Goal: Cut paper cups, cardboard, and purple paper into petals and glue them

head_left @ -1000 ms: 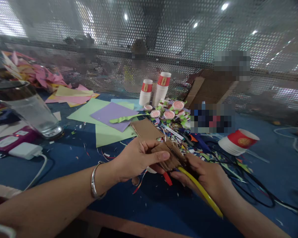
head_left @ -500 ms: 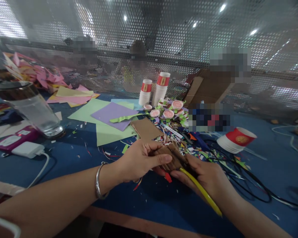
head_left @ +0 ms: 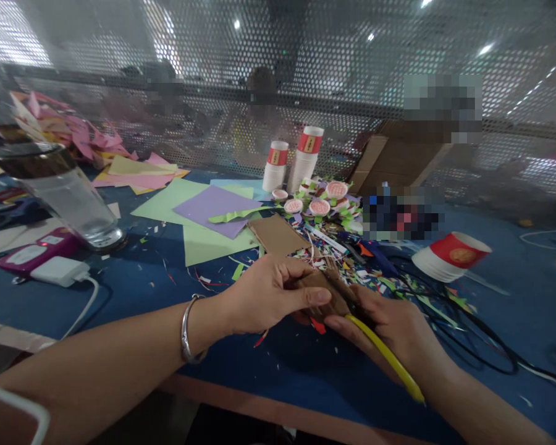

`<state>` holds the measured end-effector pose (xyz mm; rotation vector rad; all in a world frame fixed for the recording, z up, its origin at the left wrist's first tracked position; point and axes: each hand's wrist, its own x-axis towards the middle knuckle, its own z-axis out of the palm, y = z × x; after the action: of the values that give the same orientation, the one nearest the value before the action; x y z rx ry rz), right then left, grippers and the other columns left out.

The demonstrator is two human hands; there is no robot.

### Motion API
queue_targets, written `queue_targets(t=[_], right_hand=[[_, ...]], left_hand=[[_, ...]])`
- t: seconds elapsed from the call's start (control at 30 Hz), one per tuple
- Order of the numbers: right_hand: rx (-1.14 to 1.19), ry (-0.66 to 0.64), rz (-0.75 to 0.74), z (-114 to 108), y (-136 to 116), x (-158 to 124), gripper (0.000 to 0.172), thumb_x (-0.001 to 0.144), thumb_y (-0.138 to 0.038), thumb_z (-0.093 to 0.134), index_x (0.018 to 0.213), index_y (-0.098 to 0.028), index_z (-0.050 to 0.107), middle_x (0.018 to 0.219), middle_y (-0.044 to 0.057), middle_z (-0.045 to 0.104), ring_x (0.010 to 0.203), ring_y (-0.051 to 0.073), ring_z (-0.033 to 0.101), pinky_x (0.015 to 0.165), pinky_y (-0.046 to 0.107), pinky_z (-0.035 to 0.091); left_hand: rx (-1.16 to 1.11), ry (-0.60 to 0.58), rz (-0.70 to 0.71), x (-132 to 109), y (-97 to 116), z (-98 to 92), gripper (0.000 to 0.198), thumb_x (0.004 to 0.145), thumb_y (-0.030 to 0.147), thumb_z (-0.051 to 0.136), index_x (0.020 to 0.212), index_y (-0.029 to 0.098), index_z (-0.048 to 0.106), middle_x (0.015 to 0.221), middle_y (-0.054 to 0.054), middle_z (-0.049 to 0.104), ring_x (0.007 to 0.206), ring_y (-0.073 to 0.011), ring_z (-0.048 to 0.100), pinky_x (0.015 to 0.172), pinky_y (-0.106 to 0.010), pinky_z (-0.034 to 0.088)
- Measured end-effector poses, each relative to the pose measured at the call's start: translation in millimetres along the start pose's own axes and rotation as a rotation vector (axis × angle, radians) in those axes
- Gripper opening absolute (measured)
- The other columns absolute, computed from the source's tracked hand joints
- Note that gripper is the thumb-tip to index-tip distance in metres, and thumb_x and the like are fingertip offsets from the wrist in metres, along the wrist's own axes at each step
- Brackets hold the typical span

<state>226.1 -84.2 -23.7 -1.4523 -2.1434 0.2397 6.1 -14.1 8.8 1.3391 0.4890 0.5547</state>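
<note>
A small piece of corrugated cardboard [head_left: 337, 299] was held above the near part of the blue table [head_left: 139, 296], between the two hands. It was pinched by the left hand [head_left: 264, 296], whose thumb was pressed flat on its upper face. A long yellow object [head_left: 387, 352] was enclosed by the curled fingers of the right hand [head_left: 393, 321]; its lower end was left sticking out toward the wrist, while its upper end was hidden at the cardboard's edge. Whether the cardboard was also gripped by the right fingers could not be told. A silver bracelet [head_left: 185, 330] was worn on the left wrist.

Just below the cardboard, a red scrap [head_left: 319, 326] was partly covered. Beyond the left hand, a flat cardboard rectangle [head_left: 278, 235] was laid beside strewn paper scraps [head_left: 366, 278]. Farther left, a purple sheet [head_left: 213, 204] was spread over light green paper [head_left: 204, 247] and crossed by a green strip [head_left: 236, 215]. Round red-printed pieces [head_left: 319, 207] were heaped in front of two stacks of paper cups [head_left: 304, 164]. At the right, a red-banded cup [head_left: 451, 256] was tilted near black cables [head_left: 482, 358].
</note>
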Motion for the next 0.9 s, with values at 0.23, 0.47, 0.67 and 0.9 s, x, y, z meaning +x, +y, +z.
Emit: queue_targets(t=[0.23, 0.47, 0.67, 0.9], right_hand=[[0.013, -0.025, 0.081, 2, 1, -1, 0.044, 0.097, -0.060, 0.053, 0.114, -0.022, 0.069, 0.091, 0.004, 0.081, 0.077, 0.023, 0.078, 0.061, 0.029, 0.058], [0.031, -0.040, 0.133, -1, -7, 2, 0.048, 0.094, -0.067, 0.051, 0.091, -0.023, 0.071, 0.073, 0.003, 0.076, 0.067, 0.023, 0.075, 0.056, 0.030, 0.054], [0.127, -0.003, 0.183, -3, -20, 5, 0.042, 0.094, -0.057, 0.058, 0.116, -0.024, 0.071, 0.080, 0.003, 0.077, 0.080, 0.026, 0.077, 0.065, 0.033, 0.059], [0.135, 0.003, 0.110, -4, -17, 7, 0.040, 0.095, -0.057, 0.055, 0.110, -0.026, 0.075, 0.083, 0.004, 0.077, 0.081, 0.027, 0.076, 0.060, 0.032, 0.059]], left_hand=[[0.023, 0.007, -0.016, 0, -2, 2.0, 0.017, 0.087, 0.028, 0.075, 0.088, 0.011, 0.075, 0.085, -0.007, 0.076, 0.070, -0.0099, 0.067, 0.064, -0.019, 0.055], [-0.075, 0.019, -0.060, 2, -1, 1.5, 0.031, 0.074, 0.037, 0.088, 0.081, 0.011, 0.072, 0.071, -0.003, 0.073, 0.061, -0.0097, 0.067, 0.062, -0.020, 0.057], [-0.040, -0.016, -0.054, 3, -4, -1.7, 0.022, 0.081, 0.031, 0.082, 0.089, 0.012, 0.074, 0.080, -0.006, 0.076, 0.070, -0.0132, 0.072, 0.059, -0.019, 0.057], [-0.054, -0.010, -0.056, 2, -1, 0.6, 0.040, 0.069, 0.044, 0.091, 0.084, 0.011, 0.074, 0.076, -0.005, 0.076, 0.067, -0.0134, 0.071, 0.060, -0.020, 0.057]])
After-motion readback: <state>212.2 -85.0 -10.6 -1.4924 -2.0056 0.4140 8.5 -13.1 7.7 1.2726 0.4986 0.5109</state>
